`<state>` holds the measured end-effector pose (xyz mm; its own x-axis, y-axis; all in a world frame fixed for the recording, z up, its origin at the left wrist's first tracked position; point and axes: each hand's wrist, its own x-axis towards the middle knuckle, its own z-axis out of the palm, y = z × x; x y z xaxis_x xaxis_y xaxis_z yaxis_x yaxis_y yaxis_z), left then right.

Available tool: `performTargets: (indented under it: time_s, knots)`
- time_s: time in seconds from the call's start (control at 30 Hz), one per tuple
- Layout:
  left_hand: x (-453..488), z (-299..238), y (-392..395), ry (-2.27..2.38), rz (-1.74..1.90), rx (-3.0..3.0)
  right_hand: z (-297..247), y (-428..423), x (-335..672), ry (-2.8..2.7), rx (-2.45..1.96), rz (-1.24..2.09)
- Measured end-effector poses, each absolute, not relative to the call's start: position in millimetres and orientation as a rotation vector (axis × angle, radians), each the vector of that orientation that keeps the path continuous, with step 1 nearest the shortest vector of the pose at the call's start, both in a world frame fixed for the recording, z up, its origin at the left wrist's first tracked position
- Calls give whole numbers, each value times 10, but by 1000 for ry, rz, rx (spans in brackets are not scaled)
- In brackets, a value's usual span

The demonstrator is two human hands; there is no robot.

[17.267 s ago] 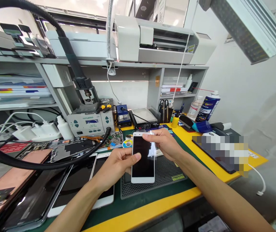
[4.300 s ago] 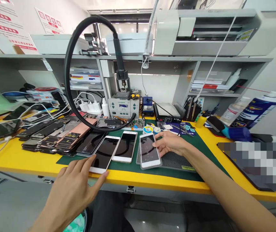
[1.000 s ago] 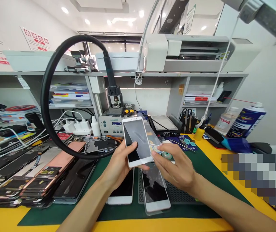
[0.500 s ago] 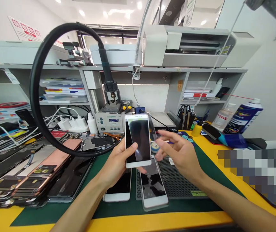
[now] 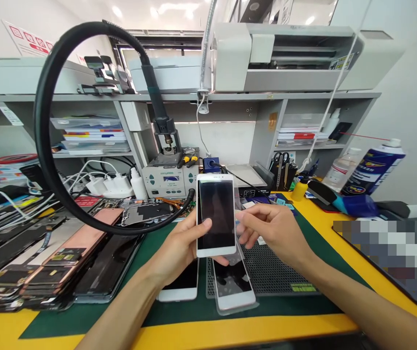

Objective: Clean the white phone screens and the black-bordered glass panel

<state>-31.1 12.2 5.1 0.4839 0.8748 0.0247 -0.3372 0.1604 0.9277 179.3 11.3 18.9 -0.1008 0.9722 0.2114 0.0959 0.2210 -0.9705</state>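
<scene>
Left hand (image 5: 176, 248) grips a white smartphone (image 5: 216, 216), right hand (image 5: 276, 233) seemingly at its edge, black hose (image 5: 40, 121) behind.

Left hand (image 5: 175, 249) holds a white smartphone (image 5: 216, 214) — right hand (image 5: 274, 234) beside it.

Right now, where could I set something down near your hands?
The black perforated mat has room right of the phone lying on it. A yellow strip of bench runs along the front, beyond the green mat. The left side is crowded with stacked phone parts.
</scene>
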Motion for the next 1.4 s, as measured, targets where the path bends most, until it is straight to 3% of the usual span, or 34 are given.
performTargets:
  time_s: [1.4]
  knots:
    - [-285,12,108,515,904,983,190,37,1743,-1390,-1129,1042]
